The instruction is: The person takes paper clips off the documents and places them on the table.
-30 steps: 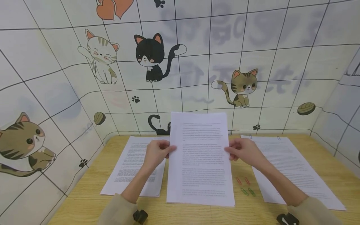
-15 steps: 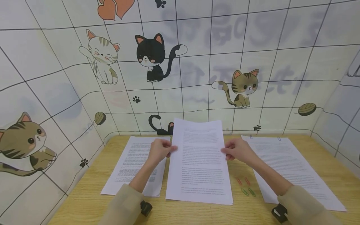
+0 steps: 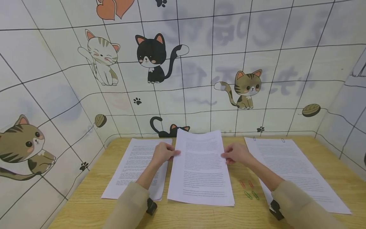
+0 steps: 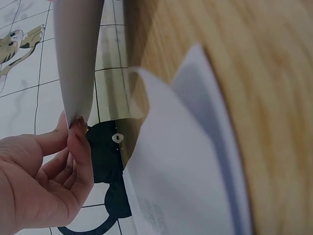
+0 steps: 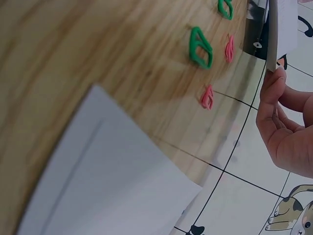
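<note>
Between both hands is a stack of printed paper sheets (image 3: 201, 175), tilted up off the table, its top edge bowed. My left hand (image 3: 165, 153) pinches its left edge between thumb and fingers; in the left wrist view that hand (image 4: 51, 176) grips the bent margin. On the opposite edge my right hand (image 3: 236, 153) pinches the sheets, and the right wrist view shows its fingertips (image 5: 275, 78) at the stack's thin side. Red paper clips (image 3: 250, 183) and green paper clips (image 3: 255, 195) lie on the table just right of the sheets.
Another printed stack (image 3: 137, 165) lies flat at the left, partly under the left forearm. At the right rests a stack (image 3: 297, 178) with paper clips (image 3: 283, 140) along its far edge. Behind the wooden table (image 3: 197, 219) stands a wall (image 3: 197, 70) with cat drawings.
Both hands have lowered and tilted the stack back; its top edge has dropped and now bows. The right hand has shifted left, bringing the hands closer together. The paper clips stayed put.
</note>
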Available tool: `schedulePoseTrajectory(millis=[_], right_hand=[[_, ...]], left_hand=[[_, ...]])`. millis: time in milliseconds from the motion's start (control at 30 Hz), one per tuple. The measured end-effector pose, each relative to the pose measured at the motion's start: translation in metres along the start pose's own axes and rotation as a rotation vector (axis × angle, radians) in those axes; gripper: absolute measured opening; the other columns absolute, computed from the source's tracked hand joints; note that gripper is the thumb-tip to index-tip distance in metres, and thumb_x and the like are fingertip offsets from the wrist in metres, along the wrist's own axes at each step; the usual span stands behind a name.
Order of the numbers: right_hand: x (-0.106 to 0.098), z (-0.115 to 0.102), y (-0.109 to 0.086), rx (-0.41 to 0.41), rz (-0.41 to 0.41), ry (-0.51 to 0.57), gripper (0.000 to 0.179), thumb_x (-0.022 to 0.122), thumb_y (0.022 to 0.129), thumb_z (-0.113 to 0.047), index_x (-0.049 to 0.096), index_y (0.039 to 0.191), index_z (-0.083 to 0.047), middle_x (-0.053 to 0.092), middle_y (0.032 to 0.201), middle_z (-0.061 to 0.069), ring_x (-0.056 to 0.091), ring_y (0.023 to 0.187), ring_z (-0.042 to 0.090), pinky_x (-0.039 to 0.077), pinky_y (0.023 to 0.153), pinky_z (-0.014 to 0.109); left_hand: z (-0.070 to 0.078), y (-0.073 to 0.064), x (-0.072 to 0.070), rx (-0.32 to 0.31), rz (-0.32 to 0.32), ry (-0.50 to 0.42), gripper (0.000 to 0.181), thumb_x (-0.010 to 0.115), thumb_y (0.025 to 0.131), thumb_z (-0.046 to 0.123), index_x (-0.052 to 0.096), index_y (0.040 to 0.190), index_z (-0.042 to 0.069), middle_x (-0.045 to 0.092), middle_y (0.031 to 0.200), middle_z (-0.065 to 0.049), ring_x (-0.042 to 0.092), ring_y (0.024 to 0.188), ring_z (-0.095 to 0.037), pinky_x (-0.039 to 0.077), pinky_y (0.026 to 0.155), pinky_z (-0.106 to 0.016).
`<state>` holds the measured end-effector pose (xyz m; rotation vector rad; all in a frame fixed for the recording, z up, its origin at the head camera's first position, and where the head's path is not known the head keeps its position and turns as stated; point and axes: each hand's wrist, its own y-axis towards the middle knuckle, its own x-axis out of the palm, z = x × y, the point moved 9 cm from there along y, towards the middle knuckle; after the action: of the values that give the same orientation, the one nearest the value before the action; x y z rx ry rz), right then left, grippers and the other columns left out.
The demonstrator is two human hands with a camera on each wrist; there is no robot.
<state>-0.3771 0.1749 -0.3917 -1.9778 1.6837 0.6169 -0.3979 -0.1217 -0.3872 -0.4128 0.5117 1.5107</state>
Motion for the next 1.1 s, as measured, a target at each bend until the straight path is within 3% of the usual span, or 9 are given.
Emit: schedulePoseTrajectory(millis=[267,567,1100], right_hand=[[0.004,-0.001,0.004,0.009,-0.033,-0.045,0.012,0.072,0.092,-0.004,0.069,0.083,0.004,0.064,0.061,0.002,0.063,0.055,0.01,0.057,0.059,0.026],[0.005,0.003,0.007,0.038,-0.038,-0.049,0.01,0.071,0.091,-0.001,0.068,0.085,0.007,0.066,0.062,0.005,0.063,0.054,0.01,0.056,0.057,0.025],[0.003,0.011,0.01,0.038,-0.061,-0.053,0.006,0.07,0.089,0.003,0.069,0.086,0.009,0.067,0.064,0.007,0.065,0.053,0.011,0.055,0.054,0.024]], left_hand=[[-0.006,0.001,0.006,-0.047,-0.047,-0.019,0.011,0.079,0.085,0.003,0.074,0.089,-0.007,0.065,0.069,-0.005,0.059,0.055,-0.011,0.048,0.054,-0.02],[-0.013,0.006,0.011,-0.096,-0.117,0.063,0.006,0.078,0.082,-0.005,0.073,0.085,-0.006,0.066,0.074,-0.008,0.062,0.053,-0.009,0.052,0.055,-0.019],[-0.016,0.001,0.009,-0.17,-0.181,0.095,0.013,0.079,0.084,0.001,0.07,0.091,-0.004,0.067,0.074,-0.008,0.064,0.058,-0.011,0.053,0.059,-0.021]])
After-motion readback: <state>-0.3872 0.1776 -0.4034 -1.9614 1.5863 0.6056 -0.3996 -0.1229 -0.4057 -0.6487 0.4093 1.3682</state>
